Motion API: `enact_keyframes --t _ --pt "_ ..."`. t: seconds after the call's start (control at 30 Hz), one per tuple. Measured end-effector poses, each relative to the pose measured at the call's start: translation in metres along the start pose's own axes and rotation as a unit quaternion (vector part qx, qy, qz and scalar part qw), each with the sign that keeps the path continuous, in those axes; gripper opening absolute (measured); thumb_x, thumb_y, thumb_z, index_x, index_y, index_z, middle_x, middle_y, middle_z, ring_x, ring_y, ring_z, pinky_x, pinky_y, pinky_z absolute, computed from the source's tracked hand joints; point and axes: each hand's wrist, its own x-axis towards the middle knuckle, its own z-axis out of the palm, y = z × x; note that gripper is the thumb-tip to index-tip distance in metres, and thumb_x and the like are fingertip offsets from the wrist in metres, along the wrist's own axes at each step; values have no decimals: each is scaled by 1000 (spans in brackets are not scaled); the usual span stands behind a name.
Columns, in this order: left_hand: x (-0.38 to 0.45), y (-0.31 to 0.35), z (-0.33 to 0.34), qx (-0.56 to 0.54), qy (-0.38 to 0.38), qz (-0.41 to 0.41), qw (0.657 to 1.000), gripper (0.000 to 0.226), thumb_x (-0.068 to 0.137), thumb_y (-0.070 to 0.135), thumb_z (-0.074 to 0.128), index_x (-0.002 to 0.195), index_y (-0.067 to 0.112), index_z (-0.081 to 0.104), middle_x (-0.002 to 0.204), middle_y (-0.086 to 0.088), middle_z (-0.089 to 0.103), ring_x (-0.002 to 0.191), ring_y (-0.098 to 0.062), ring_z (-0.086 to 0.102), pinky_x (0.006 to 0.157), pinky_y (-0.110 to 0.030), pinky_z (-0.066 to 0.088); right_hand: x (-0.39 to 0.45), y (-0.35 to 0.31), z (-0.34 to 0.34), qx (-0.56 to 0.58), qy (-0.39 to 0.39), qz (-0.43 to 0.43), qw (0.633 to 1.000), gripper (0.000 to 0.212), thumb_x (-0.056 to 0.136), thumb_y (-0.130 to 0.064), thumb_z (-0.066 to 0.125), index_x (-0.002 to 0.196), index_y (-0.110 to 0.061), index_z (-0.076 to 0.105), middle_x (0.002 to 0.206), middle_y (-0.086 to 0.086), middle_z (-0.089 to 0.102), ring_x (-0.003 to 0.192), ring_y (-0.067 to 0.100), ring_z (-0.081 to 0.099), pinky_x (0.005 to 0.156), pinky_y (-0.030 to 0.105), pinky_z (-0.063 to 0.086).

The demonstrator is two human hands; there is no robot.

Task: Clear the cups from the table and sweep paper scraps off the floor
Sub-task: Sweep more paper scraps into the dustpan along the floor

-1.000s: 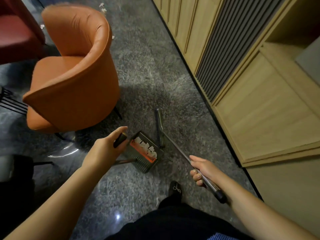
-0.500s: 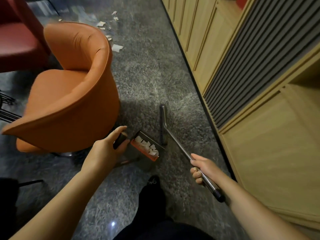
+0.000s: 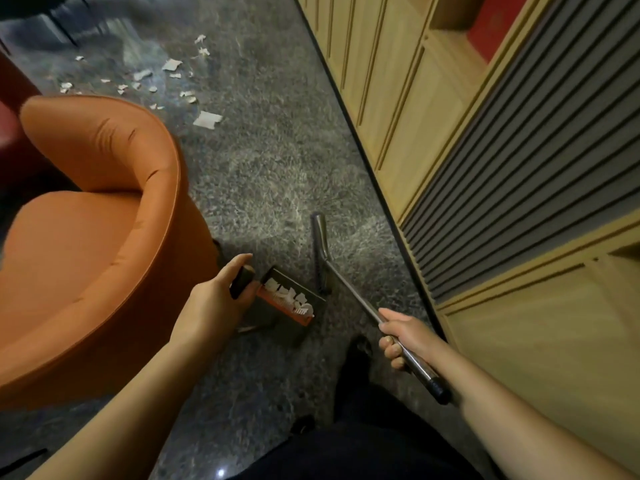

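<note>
Left hand grips dustpan beside chair.

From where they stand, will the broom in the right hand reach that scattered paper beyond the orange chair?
Probably not yet. The broom head in the right hand sits well short of the paper scraps; the floor between looks free, so stepping forward should do.

Left hand grips dustpan; right hand, broom.

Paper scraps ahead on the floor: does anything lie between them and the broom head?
Nothing visible does. Bare grey floor runs from the broom head up to the paper scraps. The orange chair stands to the left of that path, the wooden cabinets to the right.
</note>
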Motion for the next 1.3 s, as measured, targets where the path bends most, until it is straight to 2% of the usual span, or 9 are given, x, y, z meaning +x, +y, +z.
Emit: enact_keyframes --t 0.07,0.2,0.23,0.43,0.53,0.67,0.9,1.13,1.3 --pt "37 7 1 -5 10 -8 1000 51 92 41 63 139 46 43 116 4 67 96 -16 63 80 -35 52 23 -36 -4 -16 -4 0 1000 55 100 -6 35 151 -25 23 57 5 35 30 7 32 33 14 29" --pt "109 26 3 -6 62 -31 998 52 92 41 63 139 49 41 110 0 69 74 -3 54 60 -26 46 68 -117 -12 -51 -19 -3 999 55 100 -5 35 151 -24 23 57 5 36 30 6 32 34 13 28" --pt "129 33 1 -12 75 -38 996 52 92 40 63 139 48 42 110 -1 70 74 -4 54 59 -25 44 81 -141 -14 -60 -25 0 998 56 100 -4 35 151 -24 23 57 5 36 30 6 33 34 13 28" --pt "221 71 -15 -38 119 -63 990 52 93 38 62 140 46 41 117 -2 69 100 -20 65 78 -29 46 133 -270 -12 -105 -47 -9 993 55 100 -5 35 150 -24 24 58 6 36 31 6 32 34 14 26" --pt "259 84 -26 -38 155 -67 985 52 93 37 61 141 41 42 116 -4 70 102 -23 65 81 -30 47 157 -324 -3 -114 -50 -20 992 53 100 -6 37 149 -26 27 59 6 36 31 6 32 34 14 25" --pt "321 90 -47 -34 193 -84 977 51 92 33 63 140 37 46 109 -8 72 96 -26 66 77 -27 42 197 -393 18 -118 -67 -16 991 56 99 -3 38 149 -24 26 57 5 36 32 6 31 34 16 25" --pt "445 78 -92 -51 189 -98 976 52 92 31 65 140 36 48 110 -9 71 95 -27 66 76 -29 43 266 -499 63 -130 -74 -16 989 58 98 0 38 149 -24 26 54 4 36 33 6 31 34 15 25" --pt "562 73 -134 -48 170 -119 977 51 94 34 62 141 40 45 114 -7 68 88 -14 56 78 -29 42 315 -597 97 -142 -84 -21 986 59 97 0 38 151 -21 23 49 1 41 34 7 34 32 18 28" --pt "636 68 -163 -56 190 -141 970 48 93 32 63 139 37 49 111 -12 69 89 -21 61 78 -32 47 364 -673 126 -164 -92 -22 982 60 97 1 38 151 -19 21 50 1 39 34 6 35 32 18 29"
